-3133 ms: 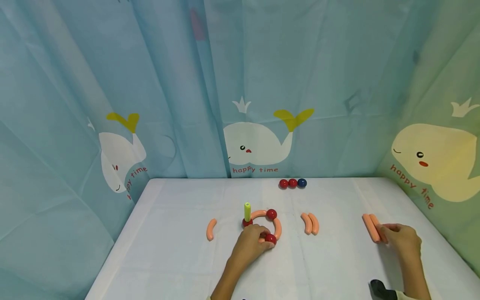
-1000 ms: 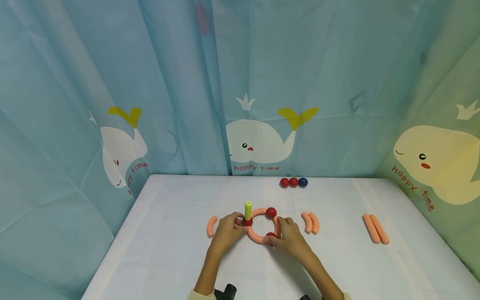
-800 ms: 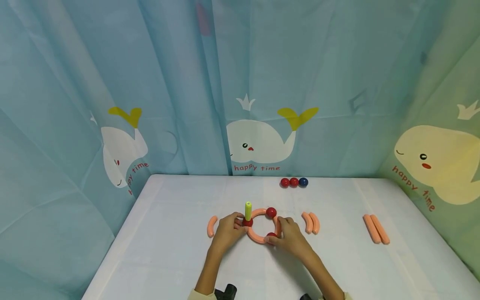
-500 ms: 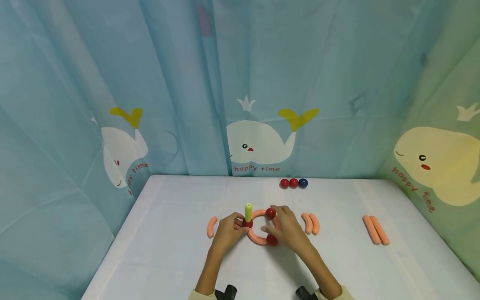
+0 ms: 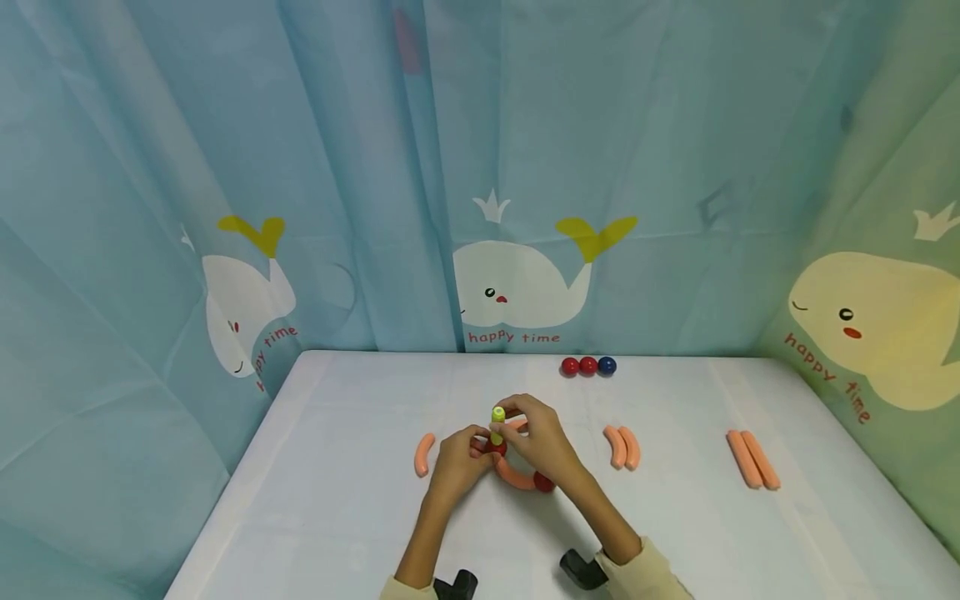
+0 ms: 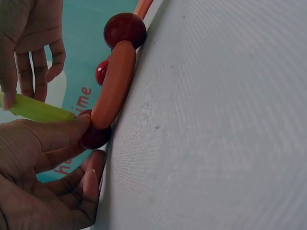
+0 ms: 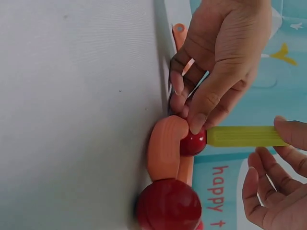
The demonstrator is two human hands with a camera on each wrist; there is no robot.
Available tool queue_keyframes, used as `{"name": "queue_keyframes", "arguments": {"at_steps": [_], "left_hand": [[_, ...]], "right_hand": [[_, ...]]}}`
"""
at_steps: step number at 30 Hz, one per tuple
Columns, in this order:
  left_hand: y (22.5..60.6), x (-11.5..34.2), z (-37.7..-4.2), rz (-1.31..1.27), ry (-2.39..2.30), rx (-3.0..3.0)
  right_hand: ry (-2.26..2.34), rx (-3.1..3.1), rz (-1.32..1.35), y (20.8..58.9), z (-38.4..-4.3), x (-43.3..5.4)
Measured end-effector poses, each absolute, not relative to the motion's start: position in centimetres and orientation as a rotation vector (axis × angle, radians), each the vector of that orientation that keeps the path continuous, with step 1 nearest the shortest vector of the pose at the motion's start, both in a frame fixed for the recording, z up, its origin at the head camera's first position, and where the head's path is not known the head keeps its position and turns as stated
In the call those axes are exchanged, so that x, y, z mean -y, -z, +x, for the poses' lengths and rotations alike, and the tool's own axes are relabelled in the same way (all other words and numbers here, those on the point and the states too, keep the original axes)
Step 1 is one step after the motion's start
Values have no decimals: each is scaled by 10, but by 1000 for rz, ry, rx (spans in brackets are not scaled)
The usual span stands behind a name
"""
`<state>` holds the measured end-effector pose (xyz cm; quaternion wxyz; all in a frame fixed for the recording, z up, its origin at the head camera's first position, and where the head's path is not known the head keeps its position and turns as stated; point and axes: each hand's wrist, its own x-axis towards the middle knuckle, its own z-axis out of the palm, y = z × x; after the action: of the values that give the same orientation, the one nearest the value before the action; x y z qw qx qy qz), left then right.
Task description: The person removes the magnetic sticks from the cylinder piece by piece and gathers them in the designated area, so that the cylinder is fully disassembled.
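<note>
A ring of curved orange rods [image 5: 516, 477] and red balls lies mid-table, its far right side hidden by my right hand. On the ring's left, my left hand [image 5: 453, 465] pinches a red ball [image 7: 194, 144] between thumb and fingers. A yellow-green rod [image 5: 497, 427] stands upright from that ball. My right hand [image 5: 543, 437] pinches the rod's upper part, as the right wrist view also shows. Another red ball [image 5: 544, 482] joins the ring at its near right, below my right hand.
One curved orange rod [image 5: 424, 454] lies left of the ring, and two more curved rods [image 5: 622, 447] lie to its right. Two straight orange rods [image 5: 753, 459] rest farther right. At the back edge sit two red balls [image 5: 579, 367] and a blue ball [image 5: 607, 366].
My right hand has gone from the straight rods to the ring's right side, past its far right ball, then left onto the yellow-green rod. My left hand has shifted to the left ball.
</note>
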<state>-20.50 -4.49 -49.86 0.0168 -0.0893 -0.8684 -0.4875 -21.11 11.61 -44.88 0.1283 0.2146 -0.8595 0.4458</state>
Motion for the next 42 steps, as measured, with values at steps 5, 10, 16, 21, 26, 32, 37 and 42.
{"name": "queue_keyframes", "arguments": {"at_steps": [5, 10, 16, 21, 26, 32, 37, 42], "left_hand": [[496, 46, -207, -258, 1524, 2713], [493, 47, -209, -252, 1528, 2725], [494, 49, -211, -290, 1478, 2733], [497, 47, -211, -331, 1429, 2729], [498, 44, -210, -347, 1426, 2723], [498, 41, -210, -348, 1422, 2713], [498, 40, -210, -347, 1425, 2711], [500, 40, -210, -342, 1430, 2712]], "right_hand": [[-1338, 2514, 556, 448, -209, -119], [-1393, 2541, 458, 452, -206, -123], [-1441, 2547, 315, 465, -205, -125], [-1514, 2589, 231, 473, -202, -124], [-1594, 2580, 169, 476, -200, -123], [-1642, 2557, 118, 479, -198, -123], [-1663, 2546, 135, 480, -197, -125], [-1672, 2541, 143, 482, -196, -125]]}}
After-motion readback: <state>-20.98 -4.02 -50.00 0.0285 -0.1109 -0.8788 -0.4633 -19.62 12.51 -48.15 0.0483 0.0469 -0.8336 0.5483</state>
